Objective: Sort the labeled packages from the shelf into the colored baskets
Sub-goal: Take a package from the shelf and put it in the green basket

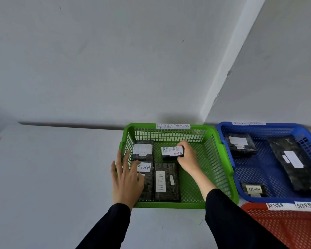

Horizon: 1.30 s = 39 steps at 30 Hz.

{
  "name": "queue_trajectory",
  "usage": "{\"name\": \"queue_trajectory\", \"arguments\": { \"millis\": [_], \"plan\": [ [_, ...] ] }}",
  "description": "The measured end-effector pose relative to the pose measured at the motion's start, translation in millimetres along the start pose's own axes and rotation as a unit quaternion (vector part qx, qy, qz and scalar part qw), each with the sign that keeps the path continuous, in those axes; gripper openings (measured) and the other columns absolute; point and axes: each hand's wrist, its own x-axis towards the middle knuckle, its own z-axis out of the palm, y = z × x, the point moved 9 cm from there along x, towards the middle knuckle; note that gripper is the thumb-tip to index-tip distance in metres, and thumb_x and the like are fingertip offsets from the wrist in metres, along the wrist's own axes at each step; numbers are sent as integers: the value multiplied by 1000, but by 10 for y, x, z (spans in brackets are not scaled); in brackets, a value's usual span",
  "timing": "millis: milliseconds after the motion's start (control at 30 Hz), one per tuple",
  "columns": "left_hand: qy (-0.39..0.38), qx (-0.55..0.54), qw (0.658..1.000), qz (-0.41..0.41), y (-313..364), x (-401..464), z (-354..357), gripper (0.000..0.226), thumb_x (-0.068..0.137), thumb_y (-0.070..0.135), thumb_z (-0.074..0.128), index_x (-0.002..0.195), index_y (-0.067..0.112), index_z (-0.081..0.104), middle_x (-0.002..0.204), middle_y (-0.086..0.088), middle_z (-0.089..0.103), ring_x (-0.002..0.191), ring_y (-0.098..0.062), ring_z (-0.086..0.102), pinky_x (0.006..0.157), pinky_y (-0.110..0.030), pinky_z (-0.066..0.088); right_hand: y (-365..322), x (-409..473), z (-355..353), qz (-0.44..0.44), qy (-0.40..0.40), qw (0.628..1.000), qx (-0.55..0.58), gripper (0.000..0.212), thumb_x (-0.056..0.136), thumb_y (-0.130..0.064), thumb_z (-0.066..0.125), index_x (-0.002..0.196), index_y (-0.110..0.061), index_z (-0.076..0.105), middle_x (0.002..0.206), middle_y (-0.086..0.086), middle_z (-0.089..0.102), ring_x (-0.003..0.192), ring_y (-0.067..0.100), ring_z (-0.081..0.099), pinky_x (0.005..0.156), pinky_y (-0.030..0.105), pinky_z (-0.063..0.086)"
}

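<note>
Over the green basket (221, 150), right hand (188, 158) grips a package (171, 151); left hand (127, 178) spread flat.

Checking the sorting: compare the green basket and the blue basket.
The green basket holds four dark packages; the blue basket shows three. The right hand grips a package in the green basket; no hand is in the blue one. Both are mesh plastic with paper labels on the far rim.

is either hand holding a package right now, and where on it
The right hand grips the small "RETURN" package by its right end, inside the green basket. The left hand is open, holding nothing.
</note>
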Motion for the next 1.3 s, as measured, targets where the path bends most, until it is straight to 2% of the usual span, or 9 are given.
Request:
{"name": "queue_trajectory", "arguments": {
  "millis": [133,233,300,433,633,833,1033,1200,1300],
  "plan": [
    [2,-1,1000,4,-4,3,-7,37,72,31,33,94,20,61,134,-14,51,140,-30,18,106,-44,16,196,-84,-305,19,-19,985,-169,37,81,8,52,111,-10,43,116,10,49,114,27,43,84,34,47],
    [-4,1,1000,2,-14,0,11,35,72,31,36,93,20,62,135,-14,50,141,-29,16,106,-44,15,321,-225,-362,27,-110,947,-300,51,83,3,56,128,-6,33,135,18,38,136,34,27,101,40,43],
    [-8,0,1000,1,-15,1,26,35,72,31,36,93,20,63,135,-13,50,142,-29,14,106,-45,15,367,-359,-343,30,-169,914,-367,58,84,2,55,134,-6,27,137,16,37,135,31,29,99,38,44],
    [-4,-5,1000,3,-7,-1,21,42,73,34,28,90,19,63,133,-15,52,141,-29,13,106,-45,15,421,-616,-251,34,-262,863,-431,59,83,9,52,133,-9,27,126,15,46,113,29,48,84,39,47],
    [-2,-12,1000,0,-14,-13,25,43,72,34,28,88,19,64,132,-15,54,141,-30,13,105,-47,16,463,-859,-157,57,-358,794,-488,66,86,8,49,141,-15,20,147,17,29,130,35,37,100,45,41],
    [-23,-39,999,-1,-15,-4,41,33,72,29,39,90,19,64,135,-15,50,142,-30,9,108,-54,21,318,-871,-85,23,-365,845,-389,71,80,19,40,136,-25,33,147,13,27,133,32,30,99,43,40],
    [-50,-100,994,1,86,-16,-97,26,78,14,49,100,20,60,152,-9,25,145,-25,-2,111,-56,-8,324,-922,-237,44,-369,859,-352,70,84,15,38,141,-24,28,141,15,40,112,28,50,73,32,44],
    [-34,-135,989,45,576,-12,-505,24,84,11,51,104,22,58,153,-4,20,145,-21,-2,109,-57,-11,13,-1040,-693,-20,-291,929,-228,75,81,22,32,139,-25,33,150,6,30,131,25,40,105,37,39],
    [-19,-150,984,97,1073,-17,-819,28,86,12,48,110,24,58,151,-3,24,145,-20,-1,111,-54,-10,-258,-1165,-1165,-74,-230,957,-164,74,81,21,27,136,-28,38,146,2,36,126,17,42,98,37,44]
  ]
}}
